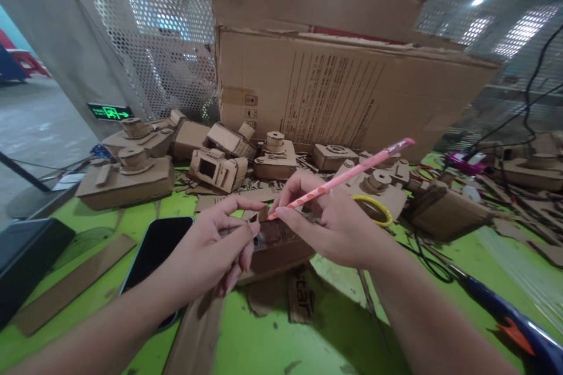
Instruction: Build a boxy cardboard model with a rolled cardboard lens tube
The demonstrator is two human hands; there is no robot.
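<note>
A pink pencil [347, 177] slants up to the right out of my right hand [328, 220], whose fingers pinch it close to its lower tip. That tip meets the upper side of a small cardboard model [275, 255] in front of me. My left hand [226, 240] is closed on the model's left end, thumb on top and fingers curled at the side. Part of the model is hidden behind both hands. Under it on the green table lies a printed cardboard scrap [301, 299].
Several cardboard camera models [127, 179] line the back before a large carton [308, 88]. A phone [160, 246] and cardboard strip [79, 281] lie left. On the right are a yellow ring [373, 211], a blue glue gun [505, 310] and cables. Cardboard scraps are scattered about.
</note>
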